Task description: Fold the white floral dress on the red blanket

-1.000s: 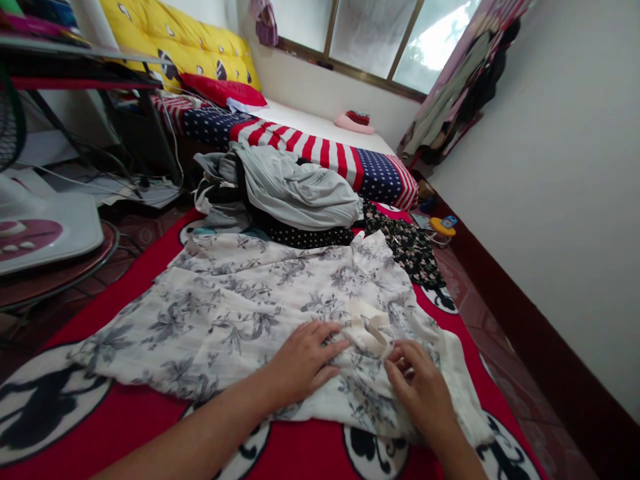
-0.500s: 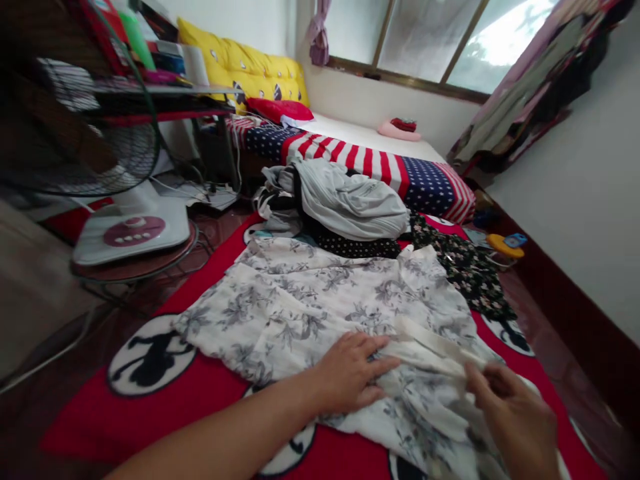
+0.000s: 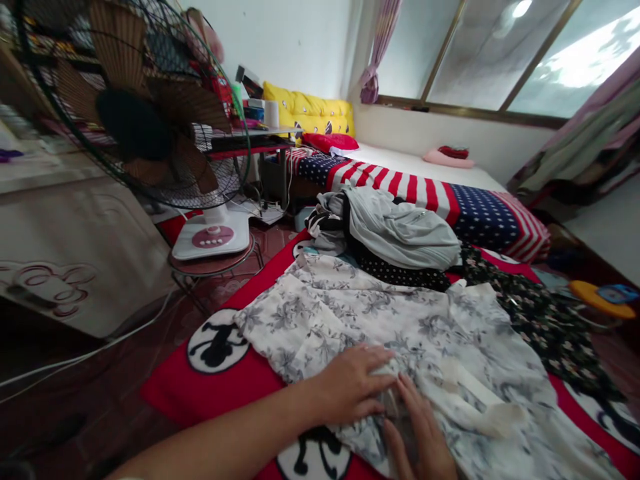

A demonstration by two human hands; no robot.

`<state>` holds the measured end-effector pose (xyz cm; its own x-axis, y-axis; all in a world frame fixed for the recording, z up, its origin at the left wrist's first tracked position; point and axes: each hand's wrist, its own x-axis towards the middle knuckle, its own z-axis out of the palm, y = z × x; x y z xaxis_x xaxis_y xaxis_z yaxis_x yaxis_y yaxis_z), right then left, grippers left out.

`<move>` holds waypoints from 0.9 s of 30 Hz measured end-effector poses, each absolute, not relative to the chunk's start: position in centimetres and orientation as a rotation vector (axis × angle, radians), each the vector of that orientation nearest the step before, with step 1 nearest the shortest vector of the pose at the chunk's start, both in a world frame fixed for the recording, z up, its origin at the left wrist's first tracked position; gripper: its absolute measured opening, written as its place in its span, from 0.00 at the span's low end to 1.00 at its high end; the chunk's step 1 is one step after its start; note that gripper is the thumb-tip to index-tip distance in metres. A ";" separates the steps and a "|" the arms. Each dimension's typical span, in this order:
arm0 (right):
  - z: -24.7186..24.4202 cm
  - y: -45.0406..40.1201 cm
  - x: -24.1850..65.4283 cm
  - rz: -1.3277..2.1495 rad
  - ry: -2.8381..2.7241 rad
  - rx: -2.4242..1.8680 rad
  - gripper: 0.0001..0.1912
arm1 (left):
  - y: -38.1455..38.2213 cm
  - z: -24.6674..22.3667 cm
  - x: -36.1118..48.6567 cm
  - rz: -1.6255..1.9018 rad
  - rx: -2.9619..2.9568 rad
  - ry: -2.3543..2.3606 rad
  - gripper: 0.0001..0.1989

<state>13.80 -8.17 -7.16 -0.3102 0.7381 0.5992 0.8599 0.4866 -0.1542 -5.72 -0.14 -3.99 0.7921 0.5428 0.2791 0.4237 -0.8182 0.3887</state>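
Observation:
A white garment with grey floral print (image 3: pixel 370 307) lies spread on a red blanket (image 3: pixel 190 390). My left hand (image 3: pixel 350 387) rests on its near part, palm down with fingers stretched and slightly apart. Close beside it, my right hand (image 3: pixel 423 433) touches the same cloth, fingers extended and thumb apart. A fold of the fabric shows between the two hands. To the right of my right hand, a loose cream fabric strip (image 3: pixel 470 403) lies on the garment.
Beyond the garment is a heap of grey clothes (image 3: pixel 400 230), with a black floral cloth (image 3: pixel 545 307) to its right. A fan (image 3: pixel 210 233) stands on a stool at left. A bed with a flag-patterned cover (image 3: pixel 400 190) is behind. A yellow stool (image 3: pixel 600 300) is at right.
My right hand has let go of the cream strip and moved left, next to my left hand. My left hand stays on the garment. The view has turned left.

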 end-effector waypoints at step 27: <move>-8.5 -8.5 13.7 -0.264 -2.199 -1.487 0.27 | 0.1 -6.5 -19.5 0.617 2.489 1.993 0.38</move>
<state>13.66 -8.49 -8.50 -0.3026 0.8229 0.4810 0.9134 0.3944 -0.1002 -19.55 0.12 -6.49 0.1771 0.9177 0.3557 0.9581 -0.2434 0.1509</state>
